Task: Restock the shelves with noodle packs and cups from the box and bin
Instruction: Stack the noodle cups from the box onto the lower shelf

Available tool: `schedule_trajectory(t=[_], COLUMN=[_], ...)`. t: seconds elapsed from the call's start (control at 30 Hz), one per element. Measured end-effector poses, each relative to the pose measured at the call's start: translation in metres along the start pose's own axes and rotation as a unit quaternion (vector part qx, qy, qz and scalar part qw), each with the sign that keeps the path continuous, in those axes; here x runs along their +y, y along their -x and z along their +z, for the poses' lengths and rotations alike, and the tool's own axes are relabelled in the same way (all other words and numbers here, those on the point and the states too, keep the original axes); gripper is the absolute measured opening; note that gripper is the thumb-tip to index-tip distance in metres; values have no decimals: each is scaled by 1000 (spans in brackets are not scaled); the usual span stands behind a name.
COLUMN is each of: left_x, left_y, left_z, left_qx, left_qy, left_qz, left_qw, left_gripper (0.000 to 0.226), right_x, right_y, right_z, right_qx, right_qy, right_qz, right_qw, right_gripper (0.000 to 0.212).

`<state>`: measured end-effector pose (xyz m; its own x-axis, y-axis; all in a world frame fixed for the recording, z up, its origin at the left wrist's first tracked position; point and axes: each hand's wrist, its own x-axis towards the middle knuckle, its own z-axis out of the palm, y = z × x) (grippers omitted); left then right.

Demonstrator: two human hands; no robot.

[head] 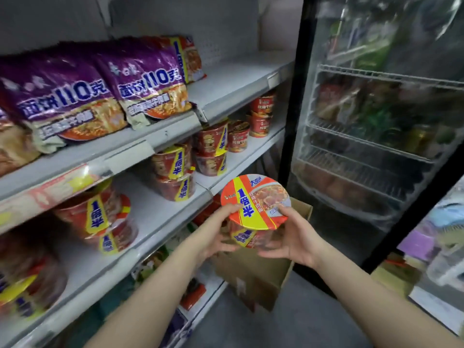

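A round red-and-orange noodle bowl with a yellow band across its foil lid (254, 209) is being held between both hands, above an open brown cardboard box (253, 275) standing on the floor. The left hand (216, 234) is being curled round the bowl's near-left side, thumb on the lid's rim; the right hand (293, 237) is being pressed to the right side, fingers cupped beneath. The bowl is being carried in mid-air, just off the front edge of the white middle shelf (160, 214). Judged from this, the placing step is being carried out; a bare stretch between the stacked red bowls (175, 174) is likely being aimed for, calling for a level forward reach. Farther up, purple noodle packs (100, 91) are being displayed.
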<state>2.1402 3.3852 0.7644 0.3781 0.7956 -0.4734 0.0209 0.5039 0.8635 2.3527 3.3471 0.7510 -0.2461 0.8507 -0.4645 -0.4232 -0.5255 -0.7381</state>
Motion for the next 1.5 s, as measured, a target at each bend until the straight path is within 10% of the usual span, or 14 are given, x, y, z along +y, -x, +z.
schedule_trajectory(t=[0.7, 1.5], left_x=[-156, -224], left_y=[380, 580], left_z=[-211, -340], left_qx=[304, 503], left_qy=[131, 217], left_qz=[11, 166], left_qw=[944, 820], left_gripper=[74, 69], right_x=[236, 387], right_y=[52, 97], right_z=[288, 563], right_qx=[-354, -294], right_qy=[217, 308], right_qz=[161, 7], right_qw=[896, 905], right_gripper=[87, 47])
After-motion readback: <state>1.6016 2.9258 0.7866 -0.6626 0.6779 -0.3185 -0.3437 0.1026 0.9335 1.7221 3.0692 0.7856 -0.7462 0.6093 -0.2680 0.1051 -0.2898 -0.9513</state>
